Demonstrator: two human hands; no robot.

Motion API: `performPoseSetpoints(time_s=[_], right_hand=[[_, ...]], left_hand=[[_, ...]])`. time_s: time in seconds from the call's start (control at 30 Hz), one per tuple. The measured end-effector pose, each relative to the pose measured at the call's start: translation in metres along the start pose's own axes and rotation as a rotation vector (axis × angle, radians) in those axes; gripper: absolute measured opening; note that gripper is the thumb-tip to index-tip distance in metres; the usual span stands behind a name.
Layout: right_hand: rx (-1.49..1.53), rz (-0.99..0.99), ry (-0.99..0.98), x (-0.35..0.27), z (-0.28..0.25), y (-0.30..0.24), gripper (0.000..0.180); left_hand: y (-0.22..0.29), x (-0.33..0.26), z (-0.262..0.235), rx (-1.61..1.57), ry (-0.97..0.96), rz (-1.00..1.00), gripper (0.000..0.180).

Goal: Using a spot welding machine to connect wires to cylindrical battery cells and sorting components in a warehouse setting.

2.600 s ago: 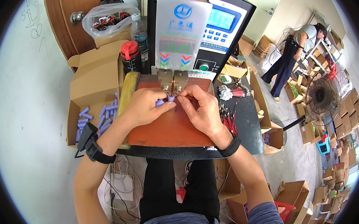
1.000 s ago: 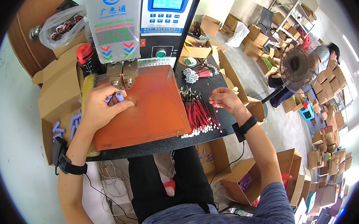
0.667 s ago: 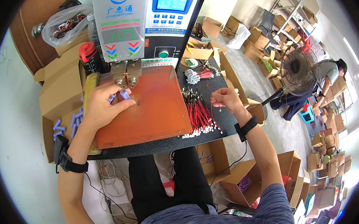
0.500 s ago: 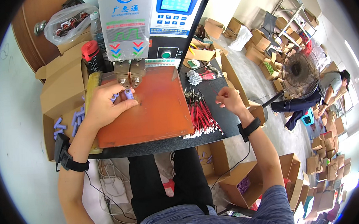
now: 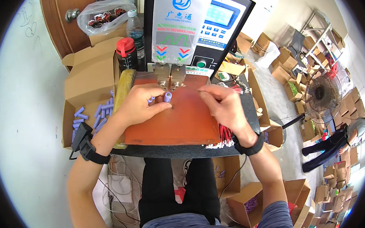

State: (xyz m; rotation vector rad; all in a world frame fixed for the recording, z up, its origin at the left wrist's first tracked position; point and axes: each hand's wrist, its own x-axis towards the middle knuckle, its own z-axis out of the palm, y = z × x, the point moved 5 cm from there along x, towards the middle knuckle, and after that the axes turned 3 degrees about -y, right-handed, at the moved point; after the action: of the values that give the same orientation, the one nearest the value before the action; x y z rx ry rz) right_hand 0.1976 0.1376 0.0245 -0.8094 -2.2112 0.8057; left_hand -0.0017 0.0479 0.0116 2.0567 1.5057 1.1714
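My left hand (image 5: 143,104) is closed around a purple cylindrical battery cell (image 5: 168,97), tilted with one end facing up. More purple shows between its fingers. Just above the cell are the two metal electrode holders (image 5: 170,77) of a spot welder (image 5: 177,29). My right hand (image 5: 227,107), to the right of the cell, pinches a thin wire whose faint tip points toward the electrodes; its far end is hard to make out. Both hands are over an orange-brown work mat (image 5: 171,131). Red wire leads with white connectors (image 5: 225,135) lie partly hidden behind my right wrist.
An open cardboard box (image 5: 76,104) with loose purple cells stands at the left. Behind it are a red-lidded black bottle (image 5: 126,54) and a clear water bottle (image 5: 135,34). A fan (image 5: 322,91) and a person (image 5: 336,141) are at the right, among cardboard boxes.
My right hand has moved left from above the wire leads to the electrodes, bringing the wire along. The left hand still grips the cell. The view has shifted, and the person farther off has straightened up.
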Motion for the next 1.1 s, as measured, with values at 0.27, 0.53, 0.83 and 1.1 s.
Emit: performPoseSetpoints(time_s=[0.27, 0.53, 0.83, 1.1], right_hand=[[0.051, -0.16, -0.004, 0.025, 0.043, -0.01, 0.015], [0.45, -0.116, 0.056, 0.015, 0.046, 0.0, 0.007], [0.191, -0.416, 0.155, 0.018, 0.037, -0.019, 0.009], [0.091, -0.418, 0.151, 0.017, 0.039, -0.019, 0.008]], left_hand=[[0.003, 0.002, 0.002, 0.029, -0.008, 0.031, 0.021], [-0.003, -0.001, 0.002, 0.014, 0.007, 0.094, 0.016], [-0.001, 0.001, 0.002, 0.034, 0.012, 0.111, 0.016], [-0.001, 0.002, 0.002, 0.05, 0.001, 0.097, 0.016]])
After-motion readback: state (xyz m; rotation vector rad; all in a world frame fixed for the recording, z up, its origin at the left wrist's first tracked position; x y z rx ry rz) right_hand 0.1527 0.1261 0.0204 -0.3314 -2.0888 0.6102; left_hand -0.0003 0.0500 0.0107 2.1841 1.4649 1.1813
